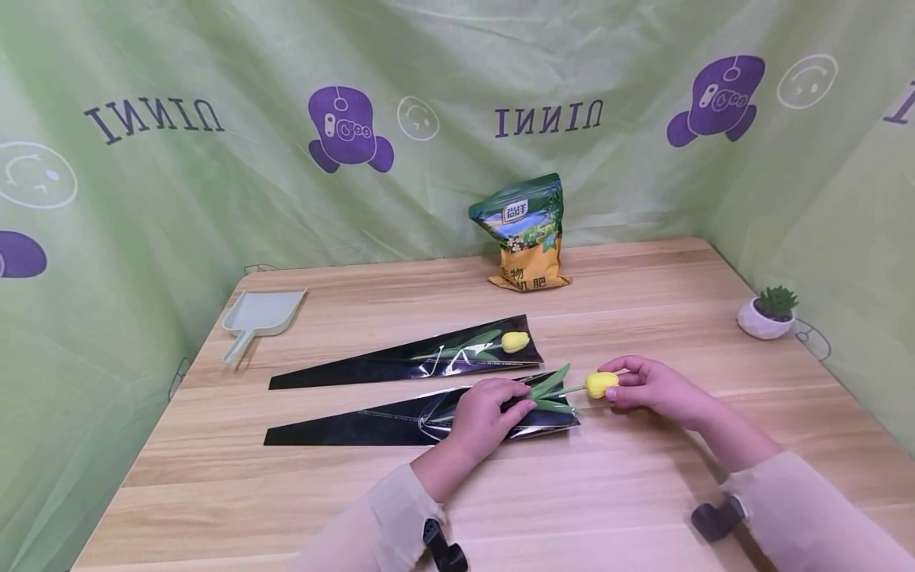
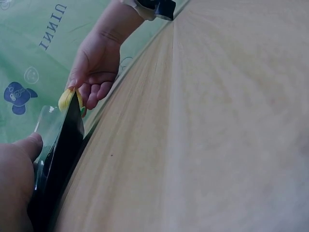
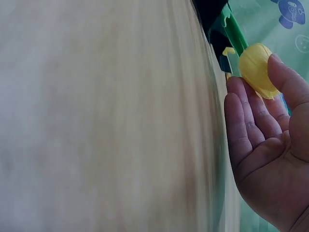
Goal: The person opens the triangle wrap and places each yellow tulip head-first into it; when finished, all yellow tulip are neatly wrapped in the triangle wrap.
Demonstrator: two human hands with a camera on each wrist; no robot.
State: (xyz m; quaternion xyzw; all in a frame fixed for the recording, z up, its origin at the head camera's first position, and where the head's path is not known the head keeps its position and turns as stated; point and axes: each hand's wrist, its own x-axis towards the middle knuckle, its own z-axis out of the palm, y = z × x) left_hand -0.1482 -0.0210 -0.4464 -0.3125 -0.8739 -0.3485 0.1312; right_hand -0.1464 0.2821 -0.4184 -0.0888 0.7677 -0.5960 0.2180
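In the head view a yellow artificial tulip (image 1: 602, 385) lies with its bloom outside the wide mouth of the nearer black flower sleeve (image 1: 336, 427), its green leaves (image 1: 552, 383) partly out and its lower stem inside. My right hand (image 1: 654, 391) pinches the bloom between thumb and fingers, as the right wrist view shows with the bloom (image 3: 257, 70) at the fingertips. My left hand (image 1: 486, 415) holds the sleeve near its mouth, thumb against the clear film (image 2: 48, 121) in the left wrist view. The left fingers under or behind the sleeve are hidden.
A second black sleeve (image 1: 336, 376) with a yellow tulip (image 1: 515, 342) inside lies just behind. Farther back stands a green and orange bag (image 1: 532, 238). A pale dustpan (image 1: 264, 312) is at the left, a small potted succulent (image 1: 767, 316) at the right edge of the wooden table (image 1: 608, 508).
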